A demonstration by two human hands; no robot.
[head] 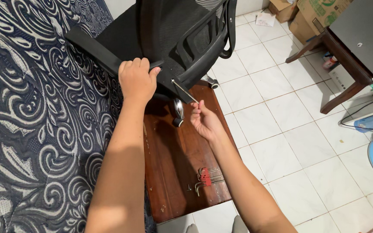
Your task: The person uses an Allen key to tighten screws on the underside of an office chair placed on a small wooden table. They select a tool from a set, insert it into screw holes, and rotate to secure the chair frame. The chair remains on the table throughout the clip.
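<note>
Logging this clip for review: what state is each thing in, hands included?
Left hand: closed on the armrest.
Right hand: fingers pinching the hex key.
Hex key: held, tip at the chair.
Office chair: tipped, resting on the wooden table.
Armrest: gripped.
Wooden table: upright, scuffed top.
Hex key set: lying flat on the table, fanned out.
Cardboard boxes: on the floor; open or shut unclear.

Chair (173,39) top cut off at far edge; tool tip under right hand (203,121) hidden, possibly a hex key.
</note>
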